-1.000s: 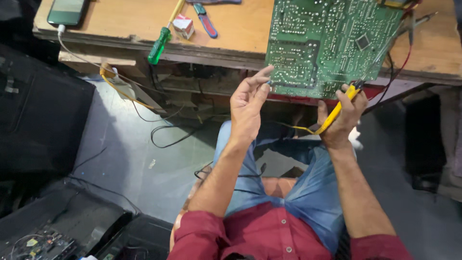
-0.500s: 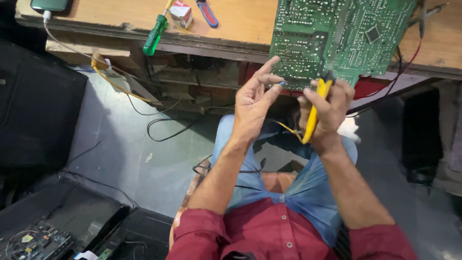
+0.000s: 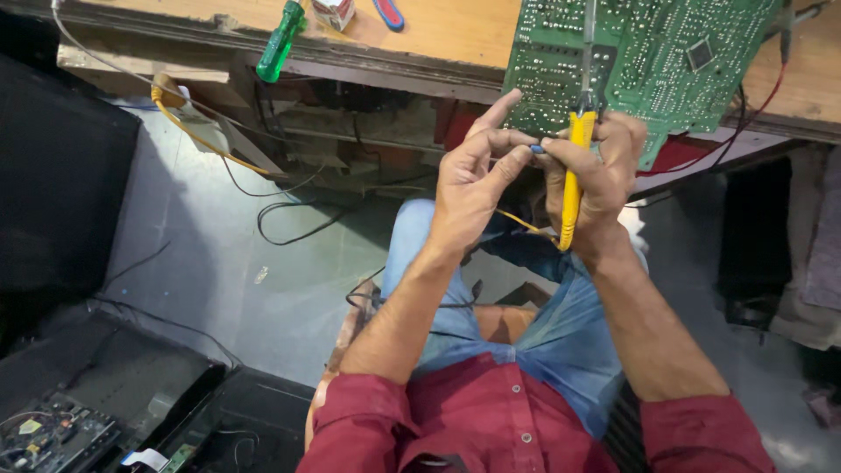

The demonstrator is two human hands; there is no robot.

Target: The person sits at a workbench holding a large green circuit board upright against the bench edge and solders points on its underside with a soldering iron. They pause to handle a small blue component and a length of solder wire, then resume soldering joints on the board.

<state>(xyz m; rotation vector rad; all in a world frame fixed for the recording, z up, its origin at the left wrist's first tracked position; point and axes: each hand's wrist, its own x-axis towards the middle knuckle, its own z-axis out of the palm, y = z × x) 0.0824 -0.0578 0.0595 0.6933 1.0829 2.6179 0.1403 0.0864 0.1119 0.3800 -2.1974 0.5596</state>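
My right hand grips a yellow-handled soldering iron, held upright with its metal shaft rising in front of a green circuit board. The board overhangs the front edge of the wooden workbench. My left hand is right beside the right one, its thumb and forefinger pinching a small dark piece at the iron's handle; what that piece is cannot be made out. Both hands hover above my lap, just below the bench edge.
A green-handled screwdriver, a small box and a blue-and-red tool handle lie on the bench. Yellow and black cables hang under it. Red and black wires trail from the board. Opened electronics sit on the floor at lower left.
My right hand brought the yellow iron from a slant at the right up to vertical in front of the board. The two hands, apart before, now meet, and the left fingers have closed.
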